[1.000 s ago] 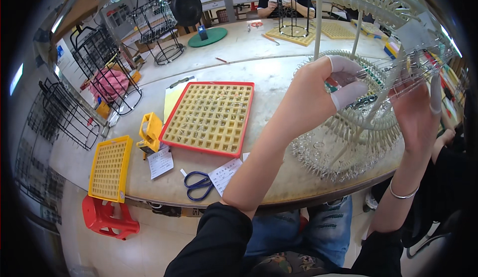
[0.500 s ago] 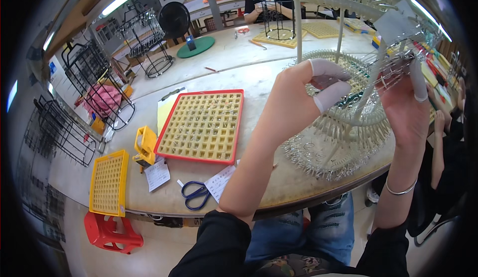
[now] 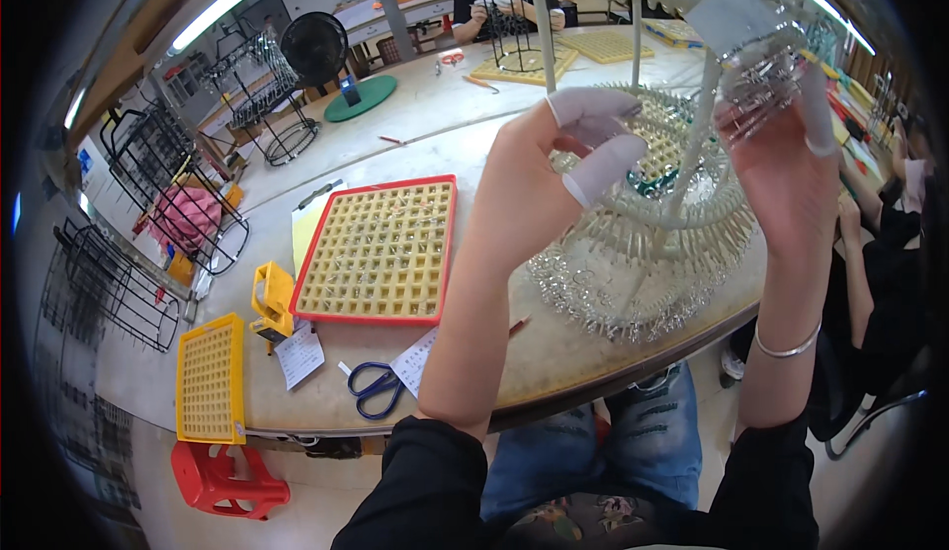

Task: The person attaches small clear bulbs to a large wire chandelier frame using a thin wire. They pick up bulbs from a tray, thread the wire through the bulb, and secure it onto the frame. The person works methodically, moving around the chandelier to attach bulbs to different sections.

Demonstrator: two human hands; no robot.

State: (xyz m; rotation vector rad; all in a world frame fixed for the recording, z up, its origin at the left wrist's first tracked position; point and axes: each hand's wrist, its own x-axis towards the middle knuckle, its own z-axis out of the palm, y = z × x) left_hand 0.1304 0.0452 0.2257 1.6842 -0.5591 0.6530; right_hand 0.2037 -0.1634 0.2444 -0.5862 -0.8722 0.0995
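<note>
My left hand (image 3: 529,179), with white finger cots on thumb and forefinger, is raised beside a pale round rack (image 3: 682,219) wrapped in coils. Its thumb and forefinger stand apart, and nothing shows between them. My right hand (image 3: 786,179), also with a white cot, is closed around a bunch of thin silver pieces (image 3: 761,90) at the rack's right side. Their exact kind is too fine to tell. A pale grey card (image 3: 730,21) sits just above the bunch. Many small shiny silver pieces (image 3: 633,308) hang round the rack's lower ring.
Left of the rack lies a red-rimmed tray (image 3: 376,253) with yellow compartments. Near it are blue-handled scissors (image 3: 376,389), a yellow tape dispenser (image 3: 270,301), paper slips and a yellow tray (image 3: 210,380). Black wire racks (image 3: 183,169) stand far left. Co-workers sit across and at right.
My left thumb and forefinger have spread farther apart. Both hands and the table scene sit a little farther left in view. My right hand still grips the silver bunch.
</note>
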